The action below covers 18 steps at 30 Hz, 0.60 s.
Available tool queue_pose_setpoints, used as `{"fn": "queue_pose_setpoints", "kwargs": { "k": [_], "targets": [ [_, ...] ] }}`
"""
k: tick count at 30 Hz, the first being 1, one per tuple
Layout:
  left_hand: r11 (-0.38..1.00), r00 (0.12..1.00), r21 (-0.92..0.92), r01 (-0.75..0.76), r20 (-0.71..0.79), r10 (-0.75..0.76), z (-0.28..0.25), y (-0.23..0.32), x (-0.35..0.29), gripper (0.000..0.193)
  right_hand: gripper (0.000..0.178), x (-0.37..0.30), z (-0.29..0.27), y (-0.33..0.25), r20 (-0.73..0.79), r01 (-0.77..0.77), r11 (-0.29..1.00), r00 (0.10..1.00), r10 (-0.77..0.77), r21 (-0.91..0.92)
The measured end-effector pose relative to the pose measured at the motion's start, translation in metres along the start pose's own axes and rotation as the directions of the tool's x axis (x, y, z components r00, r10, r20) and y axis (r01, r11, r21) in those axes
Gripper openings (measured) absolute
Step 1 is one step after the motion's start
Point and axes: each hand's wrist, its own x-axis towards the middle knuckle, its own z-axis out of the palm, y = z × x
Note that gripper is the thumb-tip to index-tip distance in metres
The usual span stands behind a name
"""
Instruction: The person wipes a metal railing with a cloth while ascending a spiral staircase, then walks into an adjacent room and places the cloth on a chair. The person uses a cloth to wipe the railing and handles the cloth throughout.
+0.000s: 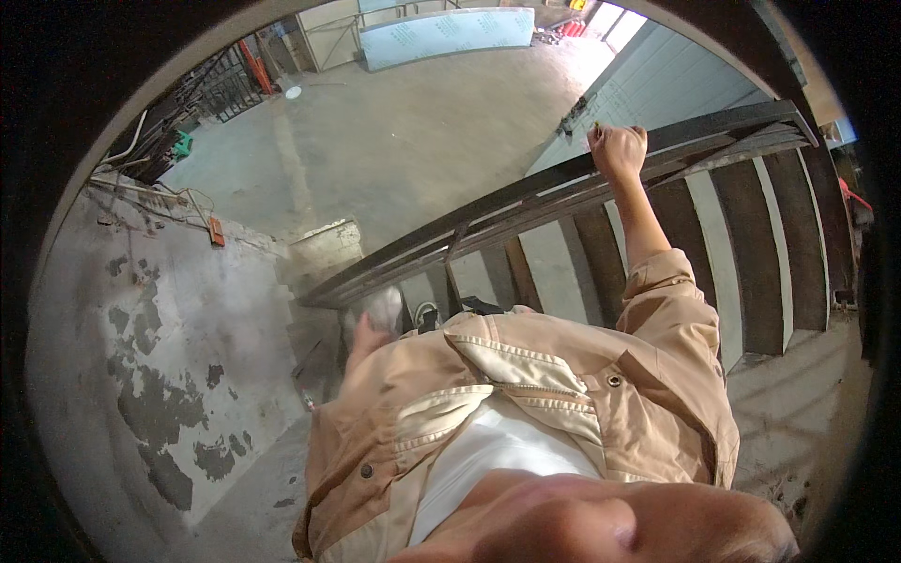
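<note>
Right hand: the right hand (619,152) was held out on a bent arm, its fingers folded closed on the handrail (526,194); whether it also pinched something small could not be told.
Left hand: the left hand (369,336) was low beside the body, blurred and partly hidden by the sleeve; I cannot tell whether it was spread or closed. A whitish, blurred thing (384,308) was just beyond it, too smeared to name or to say if touched.
Handrail: dark and long, it slanted in front of the person, rising toward the right, and stood between the body and the open floor (432,131).
Stairs: the steps (568,263), pale on top with dark bands, ran along the near side of the rail.
Clothing: a tan jacket (657,394) over a white shirt (497,441) blocked much of the lower view; one shoe (427,316) peeked out.
Left wall: the wall (249,328) was grey-white with patchy paint, an orange-brown box (217,232) near its top.
Far floor: a pale blue panel (450,39) stood upright at the back; dark metal bars (230,89) and a green thing (182,144) crowded the left.
</note>
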Motion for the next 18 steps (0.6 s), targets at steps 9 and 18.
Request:
{"fn": "queue_pose_setpoints", "kwargs": {
  "k": [9,18],
  "targets": [
    [0.639,0.671,-0.205,-0.741,-0.212,0.71,0.018,0.276,0.086,0.082,0.038,0.007,0.003,-0.009,-0.028,0.005,1.0,1.0,-0.005,0.0],
    [0.447,0.493,0.424,-0.787,-0.002,0.87,0.051,0.291,0.064,0.096,0.031,-0.007,-0.019,-0.032,-0.041,0.013,1.0,0.999,-0.013,0.012]
  ]
}}
